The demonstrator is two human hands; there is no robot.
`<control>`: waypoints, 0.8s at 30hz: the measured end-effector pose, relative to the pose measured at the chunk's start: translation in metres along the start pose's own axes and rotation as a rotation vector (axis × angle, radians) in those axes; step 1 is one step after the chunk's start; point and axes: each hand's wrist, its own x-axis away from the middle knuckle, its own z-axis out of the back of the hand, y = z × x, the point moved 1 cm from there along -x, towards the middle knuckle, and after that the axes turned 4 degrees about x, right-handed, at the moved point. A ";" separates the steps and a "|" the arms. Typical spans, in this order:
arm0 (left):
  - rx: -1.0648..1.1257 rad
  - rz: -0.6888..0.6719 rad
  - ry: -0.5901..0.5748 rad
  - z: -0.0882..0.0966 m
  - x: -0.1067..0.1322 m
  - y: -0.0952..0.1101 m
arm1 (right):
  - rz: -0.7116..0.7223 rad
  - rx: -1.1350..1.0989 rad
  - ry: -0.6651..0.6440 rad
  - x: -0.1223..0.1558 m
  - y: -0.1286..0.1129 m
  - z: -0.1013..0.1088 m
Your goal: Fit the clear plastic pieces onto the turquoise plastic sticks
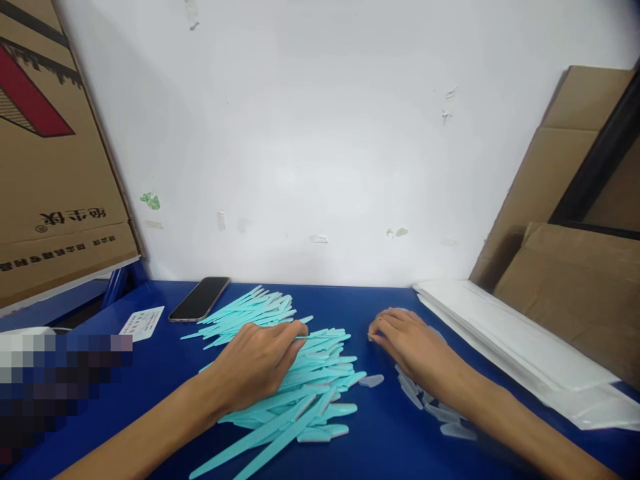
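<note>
A large pile of turquoise eyebrow razors (300,400) lies in the middle of the blue table. My left hand (257,360) is over this pile, thumb and forefinger pinched on one razor whose thin edge shows at the fingertips. Behind it lies a second, smaller heap of the same razors (260,308). To the right, several clear plastic blade caps (443,412) are scattered, partly covered by my right hand (407,340). That hand is closed, with curled fingers and the thumb near the forefinger; what it holds, if anything, is hidden. One loose clear cap (371,381) rests between the hands.
A phone (200,300) and a white printed card (143,323) lie at the back left of the blue table (150,400). Flat white sheets or bags (520,340) are stacked at the right. Cardboard (65,167) stands left, more cardboard (575,293) right, and a white wall (310,133) behind.
</note>
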 end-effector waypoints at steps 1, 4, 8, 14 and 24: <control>-0.002 -0.001 -0.001 0.000 0.000 0.000 | 0.012 -0.022 -0.031 0.000 -0.005 0.006; -0.002 0.006 -0.008 0.001 0.000 0.001 | 0.064 -0.140 -0.172 0.000 -0.018 0.020; -0.008 0.012 -0.022 0.002 -0.001 0.002 | 0.071 -0.236 -0.319 0.004 -0.022 0.024; -0.028 0.010 -0.032 -0.001 -0.001 0.002 | 0.090 -0.291 -0.325 0.005 -0.014 0.015; -0.061 -0.006 -0.015 -0.005 0.000 0.001 | 0.151 -0.163 -0.262 0.002 -0.006 0.012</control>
